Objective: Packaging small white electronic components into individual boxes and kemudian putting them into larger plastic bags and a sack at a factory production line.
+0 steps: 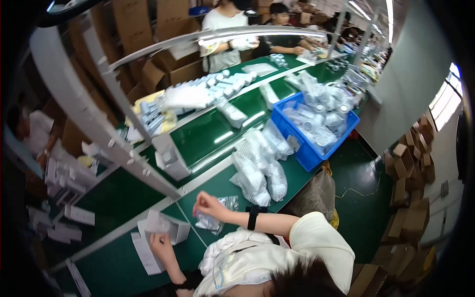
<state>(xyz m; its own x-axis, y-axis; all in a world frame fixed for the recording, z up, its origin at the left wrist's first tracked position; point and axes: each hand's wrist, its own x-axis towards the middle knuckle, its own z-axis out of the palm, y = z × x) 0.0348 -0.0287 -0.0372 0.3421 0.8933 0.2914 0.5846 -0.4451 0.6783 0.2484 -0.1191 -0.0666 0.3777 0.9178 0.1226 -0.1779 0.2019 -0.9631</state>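
Crowding the bench [217, 185]: bubble-wrapped packs [250, 171] beside a blue bin [309, 162] heaped with more; a metal post [116, 146] slants along the left.
Left hand [161, 245]: fingers bent against the near side of an open white box [174, 229] on the bench; grip firmness unclear.
Right hand [208, 205]: fingers loosely curled above clear bags [211, 224]; cannot tell whether they pinch anything.
Forearms: left rising from the lower edge; right extended leftward, wrist wearing a black band [253, 218].
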